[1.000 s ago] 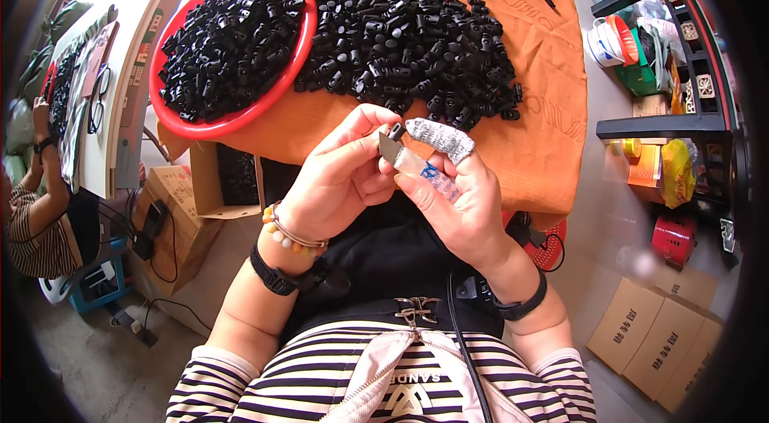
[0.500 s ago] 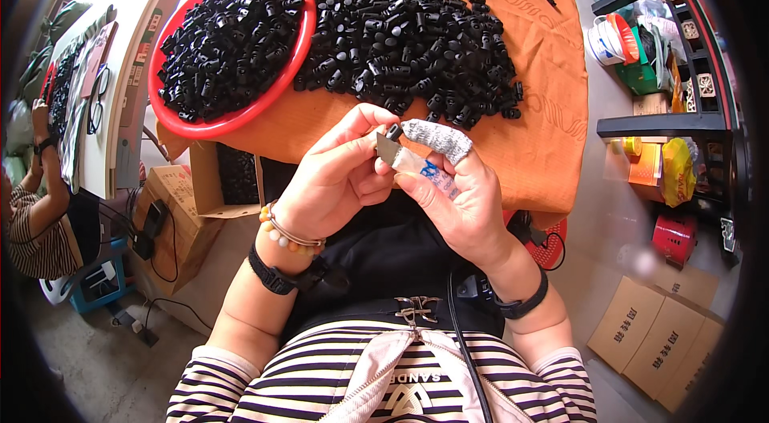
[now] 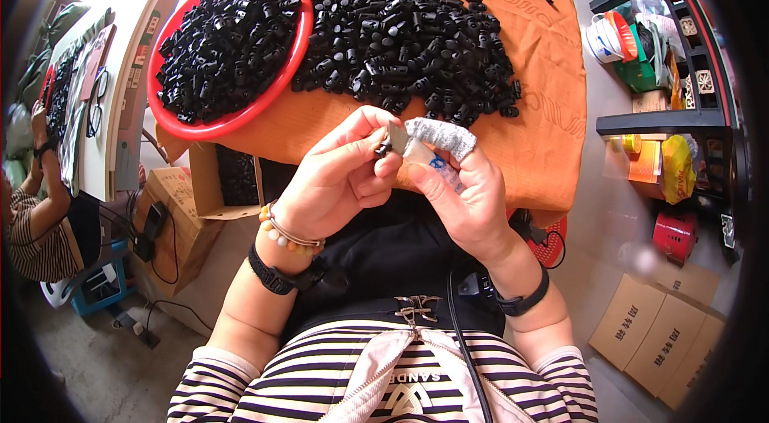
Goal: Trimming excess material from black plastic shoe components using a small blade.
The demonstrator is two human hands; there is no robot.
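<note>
My left hand (image 3: 340, 163) is closed, pinching a small black plastic piece (image 3: 384, 148) between thumb and fingers; it looks like a cord lock. In my right hand (image 3: 465, 195) is a short knife with a flat metal blade (image 3: 396, 137) and a handle (image 3: 432, 161) wrapped in white and blue film. The blade lies against or right beside the black piece; exact contact is hard to see. A grey knitted finger cover (image 3: 442, 135) sleeves my right index finger. Beyond my hands lies a large heap of similar black pieces (image 3: 408, 46) on the orange tablecloth (image 3: 537, 151).
A red basin (image 3: 303, 46) full of black pieces stands at the left of the table. Below it is an open cardboard box (image 3: 210, 183) holding more. A dark shelf (image 3: 661, 120) stands right, flattened cartons (image 3: 641, 335) on the floor. Another person (image 3: 48, 207) works far left.
The knife blade has turned more upright and shifted slightly right. The black piece has tilted and now sits lower, at the near side of the blade.
</note>
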